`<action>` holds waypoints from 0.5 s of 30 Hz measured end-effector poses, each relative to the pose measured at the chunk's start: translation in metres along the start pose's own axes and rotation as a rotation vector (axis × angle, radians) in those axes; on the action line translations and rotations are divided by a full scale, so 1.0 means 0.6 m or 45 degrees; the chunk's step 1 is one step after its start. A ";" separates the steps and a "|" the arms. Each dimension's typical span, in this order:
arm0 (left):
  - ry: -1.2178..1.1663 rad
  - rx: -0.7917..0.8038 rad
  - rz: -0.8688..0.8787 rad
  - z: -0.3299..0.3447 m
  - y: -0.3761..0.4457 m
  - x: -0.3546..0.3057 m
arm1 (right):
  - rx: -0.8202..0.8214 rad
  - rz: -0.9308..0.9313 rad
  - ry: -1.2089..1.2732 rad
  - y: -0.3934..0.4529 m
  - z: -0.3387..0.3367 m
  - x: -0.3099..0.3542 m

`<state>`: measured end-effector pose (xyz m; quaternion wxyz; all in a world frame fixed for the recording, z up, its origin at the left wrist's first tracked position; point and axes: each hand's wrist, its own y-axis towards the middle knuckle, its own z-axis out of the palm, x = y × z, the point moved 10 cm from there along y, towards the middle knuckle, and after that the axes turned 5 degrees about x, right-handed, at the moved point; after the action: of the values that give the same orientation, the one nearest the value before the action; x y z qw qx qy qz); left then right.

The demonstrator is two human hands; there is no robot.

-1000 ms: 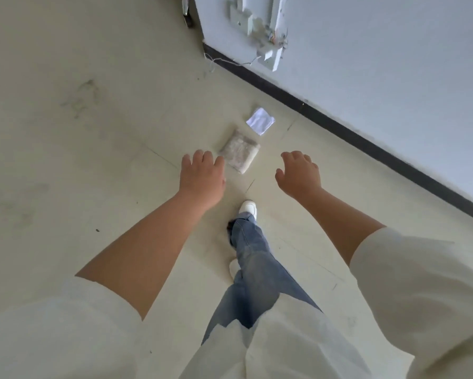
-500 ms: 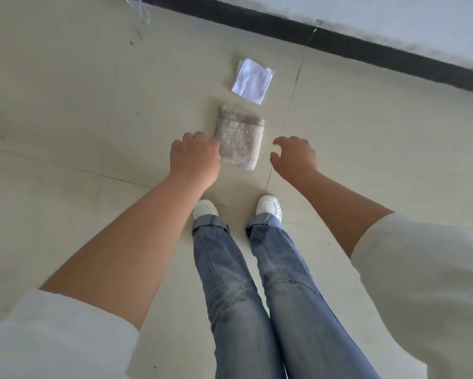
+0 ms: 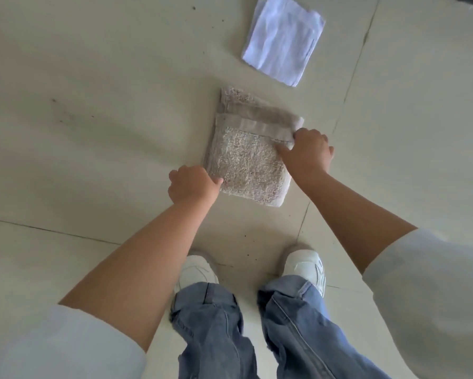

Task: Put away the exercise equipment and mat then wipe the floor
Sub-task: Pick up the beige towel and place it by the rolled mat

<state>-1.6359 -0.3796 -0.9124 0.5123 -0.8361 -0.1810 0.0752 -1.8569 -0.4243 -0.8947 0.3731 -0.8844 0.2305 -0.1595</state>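
Observation:
A folded beige towel (image 3: pixel 246 157) lies flat on the pale tiled floor (image 3: pixel 93 132) just ahead of my feet. My left hand (image 3: pixel 191 184) pinches the towel's near left corner, thumb on top. My right hand (image 3: pixel 308 151) grips the towel's right edge near the far corner, fingers curled over the hem. A folded white cloth (image 3: pixel 283 38) lies on the floor beyond the towel, apart from it and untouched.
My two white shoes (image 3: pixel 305 265) and blue jeans stand right behind the towel. Dark specks and scuff marks dot the tiles to the left. A dark skirting strip shows at the top right corner.
I have bent down closer to the floor. Both hands dropped from hovering open beside the towel onto its edges and closed on it.

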 end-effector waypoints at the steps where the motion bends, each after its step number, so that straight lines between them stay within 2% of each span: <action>1: -0.064 0.006 -0.014 0.008 0.012 0.002 | 0.005 -0.003 0.010 0.007 0.006 -0.002; 8: -0.324 -0.074 0.017 0.008 0.014 -0.010 | -0.044 0.022 0.134 0.008 0.004 0.002; 15: -0.162 -0.319 0.302 -0.135 -0.190 -0.045 | -0.117 -0.057 0.329 -0.160 -0.111 0.004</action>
<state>-1.6611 -0.4106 -0.7758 0.3791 -0.9025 -0.1213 0.1648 -1.8574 -0.4058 -0.7795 0.2960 -0.8776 0.2640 -0.2695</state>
